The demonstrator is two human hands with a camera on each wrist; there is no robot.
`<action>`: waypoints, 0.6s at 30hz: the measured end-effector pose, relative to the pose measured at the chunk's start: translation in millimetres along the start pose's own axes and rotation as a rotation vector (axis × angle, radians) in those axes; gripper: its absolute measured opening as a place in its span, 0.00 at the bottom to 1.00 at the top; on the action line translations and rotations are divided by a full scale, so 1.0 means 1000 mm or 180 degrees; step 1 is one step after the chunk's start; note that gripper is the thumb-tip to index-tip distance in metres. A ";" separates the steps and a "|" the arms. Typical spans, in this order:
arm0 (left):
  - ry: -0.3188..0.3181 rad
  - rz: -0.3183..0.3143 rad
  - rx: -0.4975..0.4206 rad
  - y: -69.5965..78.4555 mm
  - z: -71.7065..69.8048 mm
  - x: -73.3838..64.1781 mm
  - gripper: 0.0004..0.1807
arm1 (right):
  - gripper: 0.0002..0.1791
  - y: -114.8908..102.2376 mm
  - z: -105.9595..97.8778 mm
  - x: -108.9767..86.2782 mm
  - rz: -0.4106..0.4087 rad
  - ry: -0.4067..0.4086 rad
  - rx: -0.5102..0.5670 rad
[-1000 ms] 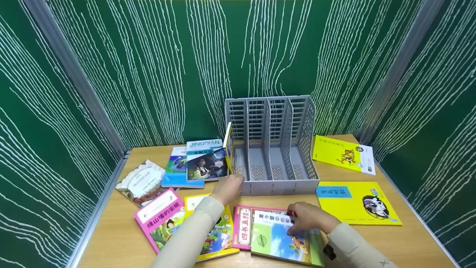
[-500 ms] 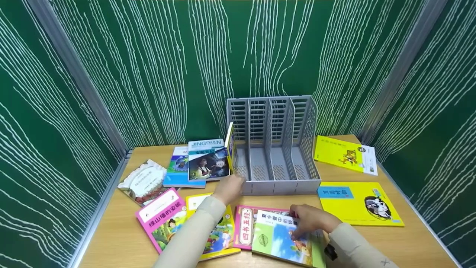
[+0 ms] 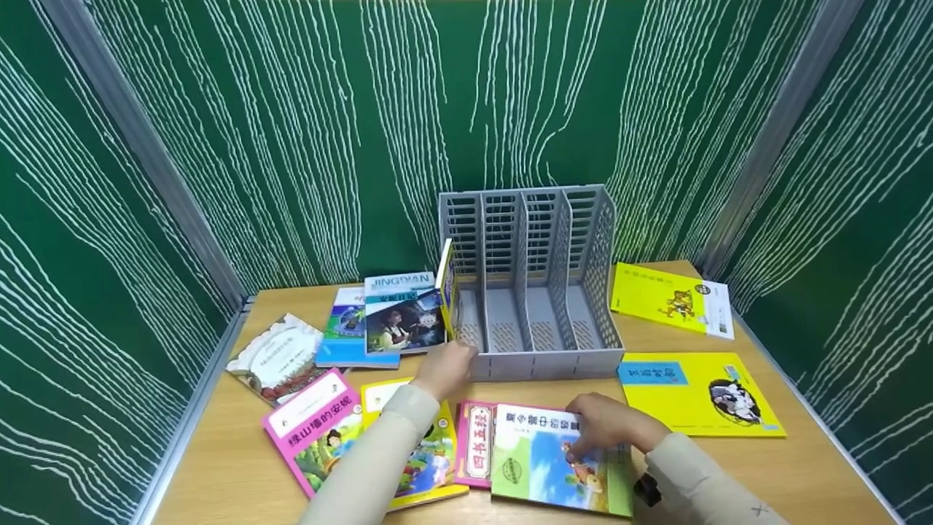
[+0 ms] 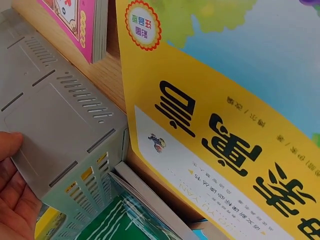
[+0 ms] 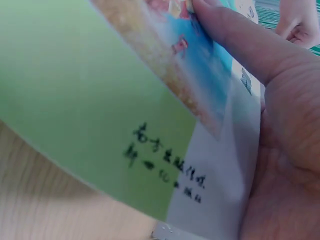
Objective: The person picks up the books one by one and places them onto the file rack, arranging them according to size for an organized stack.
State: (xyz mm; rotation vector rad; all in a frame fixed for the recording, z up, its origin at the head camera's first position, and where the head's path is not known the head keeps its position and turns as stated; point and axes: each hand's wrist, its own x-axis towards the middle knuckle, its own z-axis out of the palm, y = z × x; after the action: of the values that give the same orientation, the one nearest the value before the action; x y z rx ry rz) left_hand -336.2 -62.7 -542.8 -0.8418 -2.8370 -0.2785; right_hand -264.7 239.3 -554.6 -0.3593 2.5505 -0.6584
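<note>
My left hand (image 3: 443, 368) grips the front rim of a grey file rack (image 3: 547, 367) at its left corner. In the left wrist view, the thumb lies against the rack's front wall and the other fingers reach over the rim. A yellow-edged book (image 3: 445, 284) stands upright in the leftmost compartment. My right hand (image 3: 616, 424) holds a green-and-white book (image 3: 550, 467) by its right side, thumb on the cover, as the right wrist view also shows; its other fingers are hidden in the head view. Under that book lies a pink book (image 3: 475, 445), partly covered.
Left on the wooden table (image 3: 219, 452) lie a pink-bordered book (image 3: 313, 430), a yellow book (image 3: 437, 474), a white-covered book (image 3: 284, 357) and a dark-covered book (image 3: 404, 321) overlapping a blue one (image 3: 350, 354). Two yellow books, one near (image 3: 700, 408), one far (image 3: 663, 299), lie right.
The right hand has raised the far edge of the green-and-white book slightly, covering more of the pink book. The left hand stays at the rack's corner.
</note>
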 end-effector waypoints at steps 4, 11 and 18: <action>0.0023 0.0046 0.0008 -0.001 0.000 0.000 0.07 | 0.25 -0.002 -0.004 -0.004 -0.0400 0.0084 -0.0041; 0.0106 0.0093 0.0068 -0.004 0.004 0.001 0.06 | 0.16 -0.001 -0.010 -0.011 -0.0860 0.0099 0.0003; 0.0113 0.0124 0.0042 -0.006 0.008 0.002 0.06 | 0.13 -0.003 -0.019 -0.018 -0.0832 0.0034 0.0289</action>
State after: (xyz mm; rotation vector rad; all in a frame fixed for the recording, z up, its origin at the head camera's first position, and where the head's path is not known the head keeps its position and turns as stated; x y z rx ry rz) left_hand -342.0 -64.2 -551.2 -0.8795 -2.7834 -0.2665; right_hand -258.6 250.2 -531.5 -0.6662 2.4954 -0.8697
